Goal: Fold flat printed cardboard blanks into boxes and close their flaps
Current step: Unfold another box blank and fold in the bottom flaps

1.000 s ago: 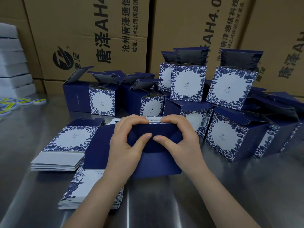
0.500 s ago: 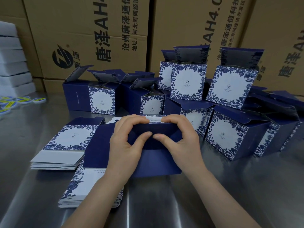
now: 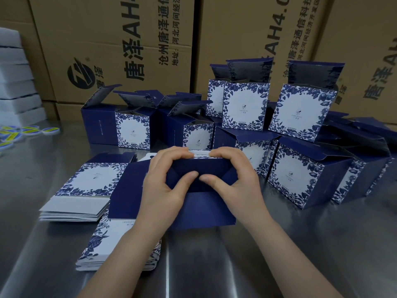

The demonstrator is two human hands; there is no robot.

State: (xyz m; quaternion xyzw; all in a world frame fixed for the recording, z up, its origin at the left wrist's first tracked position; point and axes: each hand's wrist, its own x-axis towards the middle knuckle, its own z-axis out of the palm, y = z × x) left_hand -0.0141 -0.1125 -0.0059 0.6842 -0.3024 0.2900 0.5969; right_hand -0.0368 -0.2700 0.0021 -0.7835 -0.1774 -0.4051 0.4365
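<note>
Left hand, right hand barely higher around navy box

Matt navy printed cardboard box on a glossy, reflective brushed-metal table, before brown corrugated cartons.

Both bare forearms reach forward and converge. The left hand and right hand mirror each other, fingers curled over the far edge of the box, thumbs pressing its near face, tips almost touching.
</note>
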